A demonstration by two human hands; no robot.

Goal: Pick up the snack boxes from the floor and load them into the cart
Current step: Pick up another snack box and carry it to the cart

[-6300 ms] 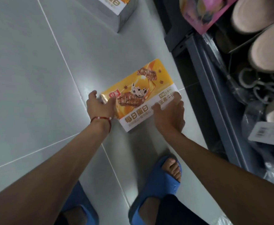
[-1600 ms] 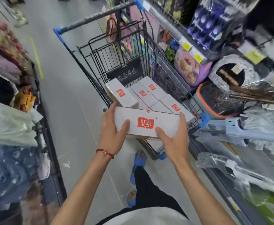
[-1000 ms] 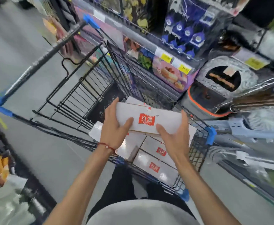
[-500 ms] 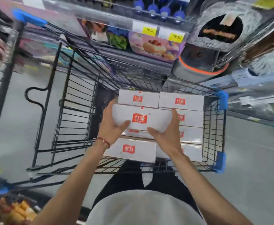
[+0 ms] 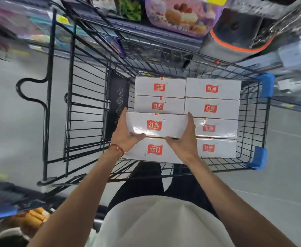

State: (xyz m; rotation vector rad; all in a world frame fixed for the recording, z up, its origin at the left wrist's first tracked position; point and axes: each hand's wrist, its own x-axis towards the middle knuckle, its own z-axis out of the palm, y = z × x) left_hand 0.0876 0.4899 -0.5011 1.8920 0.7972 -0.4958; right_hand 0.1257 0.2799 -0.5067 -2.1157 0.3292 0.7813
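Over the cart [image 5: 263, 111], your left hand [image 5: 126, 134] and right hand [image 5: 185, 139] grip a white box [image 5: 156, 124]. Fingers clasp its ends, thumbs underneath its near edge.

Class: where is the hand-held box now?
Head view, centre: the held box, gripped between left hand and right hand, is over the left column of boxes in the cart.

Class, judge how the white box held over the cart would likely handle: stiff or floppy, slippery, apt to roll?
Probably stiff: the held box shows straight edges between the left hand and right hand. Its glossy face may be slippery. Flat sides suggest it won't roll.
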